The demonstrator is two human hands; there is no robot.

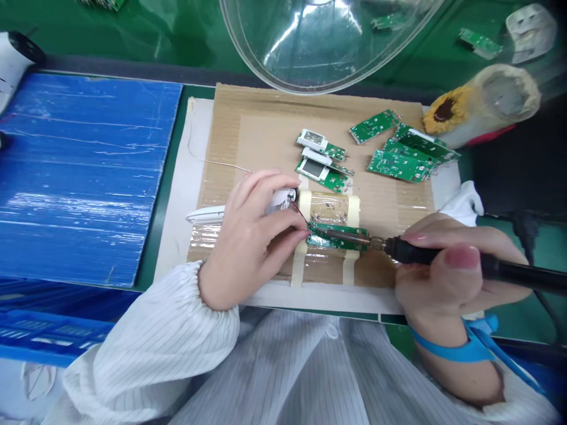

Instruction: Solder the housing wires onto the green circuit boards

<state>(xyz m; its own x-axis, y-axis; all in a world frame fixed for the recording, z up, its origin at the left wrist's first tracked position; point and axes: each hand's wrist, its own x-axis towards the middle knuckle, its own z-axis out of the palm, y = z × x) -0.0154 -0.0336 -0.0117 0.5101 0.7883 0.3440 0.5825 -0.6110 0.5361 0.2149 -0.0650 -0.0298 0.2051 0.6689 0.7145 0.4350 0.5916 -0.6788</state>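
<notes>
My right hand (pixel 452 265) grips a black-handled soldering iron (pixel 411 251). The iron's tip reaches the left end of a green circuit board (pixel 339 236) lying on the cardboard (pixel 266 127). At that same end, my left hand (pixel 259 230) pinches a thin dark red wire (pixel 300 213) between thumb and forefinger. The wire runs from a white plastic casing (pixel 283 198), partly hidden under the left hand. A strand of solder wire (pixel 221 162) passes beneath its fingers. Whether the tip touches the wire is too small to tell.
Boards with small screens (pixel 316 168) lie beyond the hands, and several green boards (pixel 403 156) at the right. A clear round bowl (pixel 305 88) stands at the back. A jar with a sunflower (pixel 482 106) is at far right, a blue panel (pixel 84 177) at left.
</notes>
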